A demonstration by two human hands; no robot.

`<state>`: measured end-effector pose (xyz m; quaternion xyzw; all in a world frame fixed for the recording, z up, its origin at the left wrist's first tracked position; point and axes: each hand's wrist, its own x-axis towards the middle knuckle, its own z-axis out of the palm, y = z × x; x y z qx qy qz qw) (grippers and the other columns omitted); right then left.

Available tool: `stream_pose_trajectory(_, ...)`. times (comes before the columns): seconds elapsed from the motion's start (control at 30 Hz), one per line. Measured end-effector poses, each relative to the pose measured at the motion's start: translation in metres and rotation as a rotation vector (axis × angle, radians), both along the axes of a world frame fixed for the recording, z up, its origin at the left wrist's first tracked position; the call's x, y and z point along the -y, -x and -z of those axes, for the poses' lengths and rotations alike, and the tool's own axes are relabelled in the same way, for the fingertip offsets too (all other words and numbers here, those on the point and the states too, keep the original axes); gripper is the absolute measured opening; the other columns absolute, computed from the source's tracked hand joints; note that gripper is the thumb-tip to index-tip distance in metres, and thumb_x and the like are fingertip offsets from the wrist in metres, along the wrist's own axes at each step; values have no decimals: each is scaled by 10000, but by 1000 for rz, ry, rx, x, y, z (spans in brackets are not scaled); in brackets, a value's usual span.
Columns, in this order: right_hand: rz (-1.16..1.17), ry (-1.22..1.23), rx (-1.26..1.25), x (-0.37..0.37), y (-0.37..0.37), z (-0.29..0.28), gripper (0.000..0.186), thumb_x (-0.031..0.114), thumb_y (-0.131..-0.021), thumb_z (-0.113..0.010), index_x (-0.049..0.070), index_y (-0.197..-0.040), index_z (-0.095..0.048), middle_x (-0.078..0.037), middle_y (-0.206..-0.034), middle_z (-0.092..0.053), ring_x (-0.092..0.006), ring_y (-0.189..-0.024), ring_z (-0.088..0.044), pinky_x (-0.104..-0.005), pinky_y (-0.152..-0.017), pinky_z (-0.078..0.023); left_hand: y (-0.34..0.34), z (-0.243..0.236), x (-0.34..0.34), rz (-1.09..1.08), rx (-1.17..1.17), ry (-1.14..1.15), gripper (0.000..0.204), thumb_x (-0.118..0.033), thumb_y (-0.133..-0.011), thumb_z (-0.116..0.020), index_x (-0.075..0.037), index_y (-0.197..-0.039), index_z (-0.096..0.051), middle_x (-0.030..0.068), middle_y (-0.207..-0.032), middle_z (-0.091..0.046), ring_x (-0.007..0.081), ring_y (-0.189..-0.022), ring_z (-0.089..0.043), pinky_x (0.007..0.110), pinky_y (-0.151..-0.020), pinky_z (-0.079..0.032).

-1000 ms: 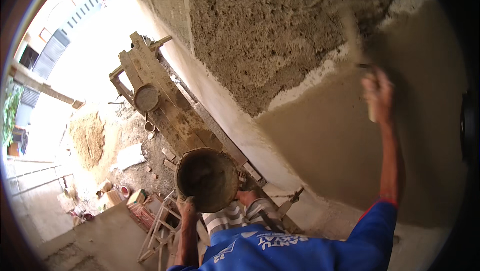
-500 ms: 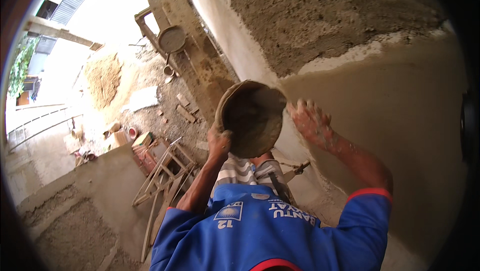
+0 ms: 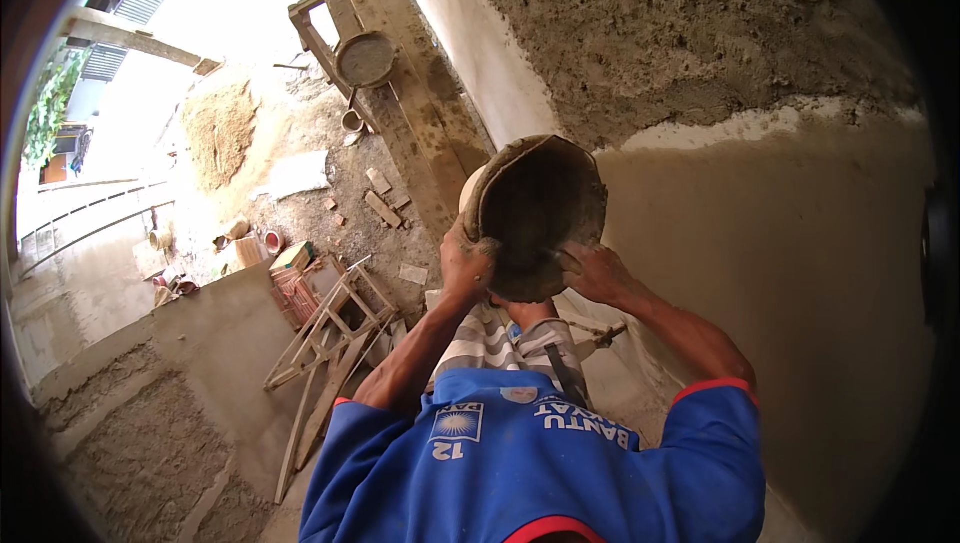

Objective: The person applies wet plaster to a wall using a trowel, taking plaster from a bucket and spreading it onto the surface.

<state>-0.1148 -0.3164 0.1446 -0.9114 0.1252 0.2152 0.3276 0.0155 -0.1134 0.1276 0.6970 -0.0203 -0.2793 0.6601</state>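
A mortar-caked bucket is tilted in front of me, its dark, wide mouth facing up toward me. On its near left side, my left hand is closed with the thumb over the rim. My right hand grips the rim at the near right, thumb inside and the other fingers mostly hidden. The bucket's inside is too dark to show how much mortar it holds.
A plank scaffold runs ahead along the wall, bearing a round mortar pan. Partly rough, partly smooth plastered wall stands close at right. A wooden frame, a sand heap and broken bricks lie at left.
My right hand, previously spread beside the bucket near the wall, has come down onto its rim. The bucket has moved slightly right and up, tipping its mouth more toward me.
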Motion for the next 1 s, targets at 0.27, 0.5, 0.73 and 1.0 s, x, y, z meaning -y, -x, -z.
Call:
stream_pose_trajectory(0.27, -63, 147, 36, 26, 0, 13, 419, 287, -831, -656, 77, -1183, -572, -232, -891, -686, -416, -861, -673, -501, -762, -541, -23, 8, -4, -37, -82, 127, 481, 73, -746, -553, 45, -1225, -587, 103, -1093, -686, 184, -969, -642, 298, -870, -502)
stream_pose_trajectory(0.5, -8, 119, 22, 36, -49, 15, 371, 201, -804, -656, 58, -1143, -606, -242, -858, -683, -404, -816, -677, -484, -736, -538, -38, 60, -17, -146, -283, 80, 435, 77, -767, -537, 29, -1195, -595, 62, -1034, -676, 151, -879, -627, 276, -795, -509)
stream_pose_trajectory(0.73, 111, -82, 73, 50, -113, -7, 410, 182, -722, -781, 44, -1073, -619, -156, -835, -654, -312, -801, -668, -400, -729, -520, -55, 107, -40, -343, -196, 87, 431, 31, -756, -552, 13, -1183, -605, 31, -1007, -666, 128, -809, -608, 259, -720, -493)
stream_pose_trajectory(1.0, 451, -549, -211, 142, -149, -1, 434, 166, -819, -718, 45, -1223, -618, -117, -924, -682, -235, -787, -649, -379, -725, -537, -48, 171, -117, -384, -210, -6, 545, 65, -765, -526, 37, -1309, -535, 80, -1206, -642, 173, -1059, -612, 287, -927, -475)
